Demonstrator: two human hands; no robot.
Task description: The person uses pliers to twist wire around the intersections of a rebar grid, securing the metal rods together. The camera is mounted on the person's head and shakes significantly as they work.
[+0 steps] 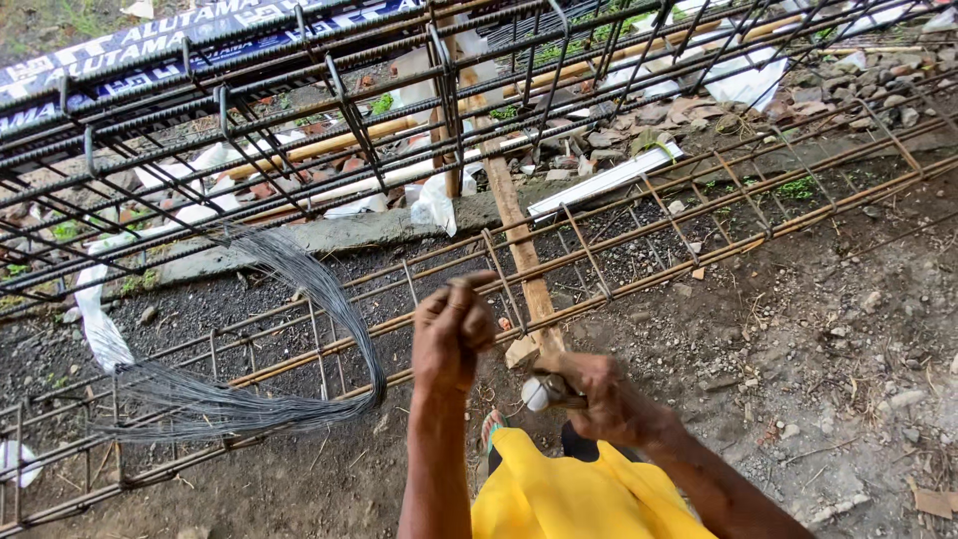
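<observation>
My left hand (454, 334) is clenched in a fist against a rusty bar of the long low rebar cage (639, 284); I cannot make out whether anything thin is inside it. Just to its right and lower, my right hand (609, 399) grips a pair of pincers (544, 392) with a pale rounded head that points left toward the fist. A looped bundle of thin grey tie wire (339, 309) hangs over the cage left of my left hand and fans out across the ground.
A second, taller rebar cage (299, 110) runs across the upper left. A wooden plank (519, 240) lies under the cages. White plastic scraps (100, 329), rubble (848, 80) and a blue banner (150, 40) lie behind. My yellow garment (559, 499) is at the bottom.
</observation>
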